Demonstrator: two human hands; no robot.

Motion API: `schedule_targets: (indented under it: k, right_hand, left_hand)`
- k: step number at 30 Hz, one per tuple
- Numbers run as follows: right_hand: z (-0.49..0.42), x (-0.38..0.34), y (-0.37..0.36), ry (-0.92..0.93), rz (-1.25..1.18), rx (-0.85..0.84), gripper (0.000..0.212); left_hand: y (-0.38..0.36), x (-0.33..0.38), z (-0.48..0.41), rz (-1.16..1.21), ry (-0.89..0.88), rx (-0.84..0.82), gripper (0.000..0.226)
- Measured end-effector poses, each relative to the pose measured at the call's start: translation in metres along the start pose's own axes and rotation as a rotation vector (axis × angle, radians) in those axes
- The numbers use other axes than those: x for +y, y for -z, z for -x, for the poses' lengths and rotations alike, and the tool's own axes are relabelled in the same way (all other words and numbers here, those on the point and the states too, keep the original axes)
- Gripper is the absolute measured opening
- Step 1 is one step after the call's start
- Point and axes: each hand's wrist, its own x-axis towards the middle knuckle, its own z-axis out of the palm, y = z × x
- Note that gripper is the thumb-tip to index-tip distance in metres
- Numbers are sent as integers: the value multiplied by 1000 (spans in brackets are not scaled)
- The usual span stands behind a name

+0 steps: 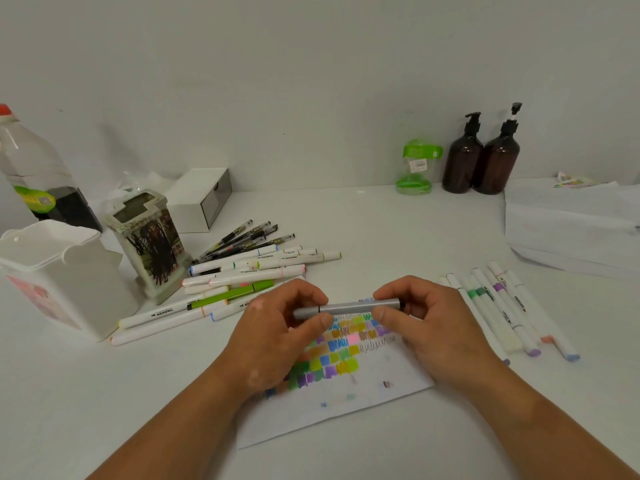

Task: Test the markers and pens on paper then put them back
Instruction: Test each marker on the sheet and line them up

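The grey marker [348,308] lies level just above the swatched paper [346,393]; the left hand [277,327] pinches its cap end; the right hand [415,317] grips the barrel. The marker is probably light, rigid and smooth; hold the barrel firmly near the cap seam when separating.

A plain white wall [311,81] is seen behind a white surface [398,230], softly and evenly lit. Two brown pump bottles [481,161] are stood against the wall. A green-lidded jar [417,168] is set just left of them, and stacked white sheets [571,223] are laid to their right.
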Motion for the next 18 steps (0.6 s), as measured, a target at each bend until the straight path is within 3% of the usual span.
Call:
schedule_targets:
  k: [2, 5, 9, 18]
  right_hand:
    - [1, -2, -3, -8, -31, -37, 24]
    - [3, -5, -6, -28, -133, -83, 21]
    - [4, -8, -5, -16, -199, -120, 17]
    - [10, -12, -10, 11, -249, -211, 14]
  left_hand:
    - [-3, 1, 1, -212, -100, -57, 13]
    - [-6, 4, 0, -334, -208, -123, 23]
    - [-10, 9, 0, -349, -247, -153, 38]
    - [-16, 18, 3, -314, -327, -179, 29]
